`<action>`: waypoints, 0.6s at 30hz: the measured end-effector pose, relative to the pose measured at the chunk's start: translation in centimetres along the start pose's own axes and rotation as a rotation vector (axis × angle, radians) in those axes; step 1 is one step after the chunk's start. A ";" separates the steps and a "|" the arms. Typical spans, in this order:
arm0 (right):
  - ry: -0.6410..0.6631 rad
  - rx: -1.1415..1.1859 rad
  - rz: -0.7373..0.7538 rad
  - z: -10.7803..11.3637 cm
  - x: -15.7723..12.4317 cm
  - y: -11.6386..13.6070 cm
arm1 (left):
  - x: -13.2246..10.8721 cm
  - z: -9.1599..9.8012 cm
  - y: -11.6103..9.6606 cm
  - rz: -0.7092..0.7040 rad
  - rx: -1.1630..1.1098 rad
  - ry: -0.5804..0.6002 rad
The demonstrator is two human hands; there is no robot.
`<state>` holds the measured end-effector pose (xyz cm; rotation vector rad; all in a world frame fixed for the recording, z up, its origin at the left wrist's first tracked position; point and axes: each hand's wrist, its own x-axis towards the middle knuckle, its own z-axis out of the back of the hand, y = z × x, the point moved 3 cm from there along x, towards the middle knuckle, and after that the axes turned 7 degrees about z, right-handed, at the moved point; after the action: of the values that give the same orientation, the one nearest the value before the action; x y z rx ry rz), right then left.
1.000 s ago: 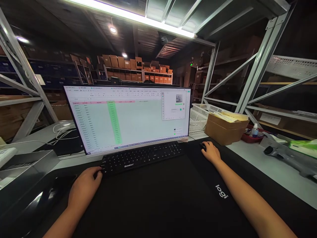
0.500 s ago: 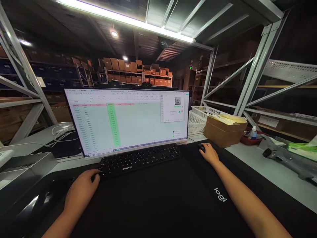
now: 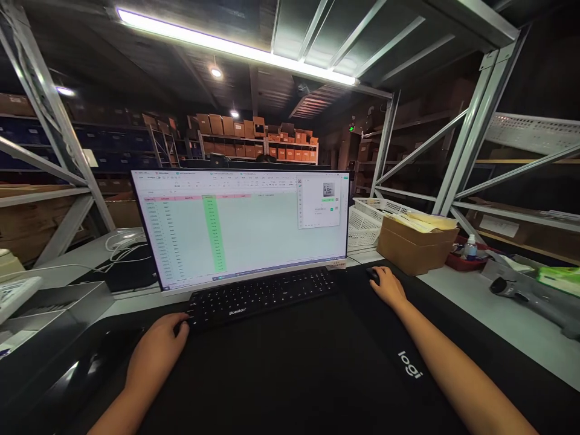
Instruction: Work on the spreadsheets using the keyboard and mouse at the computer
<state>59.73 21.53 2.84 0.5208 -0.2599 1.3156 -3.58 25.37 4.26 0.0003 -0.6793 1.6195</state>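
Observation:
At the left end of the black keyboard (image 3: 267, 297), my left hand (image 3: 159, 345) rests with its fingertips on the corner keys. Its thumb stands apart from the index finger, and nothing is held. My right hand (image 3: 388, 286) lies over a dark computer mouse (image 3: 374, 275), mostly covered by the fingers. Both arms rest on a large black desk mat (image 3: 281, 368). Behind the keyboard stands a monitor (image 3: 258, 241) showing a spreadsheet with a green column and pink header cells. A small chat-like window overlaps the sheet at its right.
A cardboard box (image 3: 412, 241) with papers and white perforated baskets (image 3: 362, 225) stand right of the monitor. Farther right are a spray bottle (image 3: 470, 248) and a grey handheld device (image 3: 530, 296). A grey tray (image 3: 67, 311) and white cables (image 3: 118, 248) lie left. Metal shelving surrounds the desk.
The view has shifted slightly, so the scene sits a little farther right and lower. My hands keep their places at the keyboard and mouse.

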 end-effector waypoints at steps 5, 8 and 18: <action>-0.026 0.018 0.012 0.0 0.2 -0.1 | -0.2 0.3 -0.2 0.007 -0.017 -0.006; -0.062 0.023 0.015 0.2 0.2 -0.2 | -0.2 0.3 -0.2 0.012 -0.012 -0.019; -0.059 0.060 0.093 -0.6 -0.3 0.1 | -0.2 -0.1 0.2 -0.009 -0.006 -0.023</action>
<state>59.51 21.61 2.24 0.6053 -0.2971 1.4034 -3.71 25.25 4.04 0.0171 -0.7007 1.6113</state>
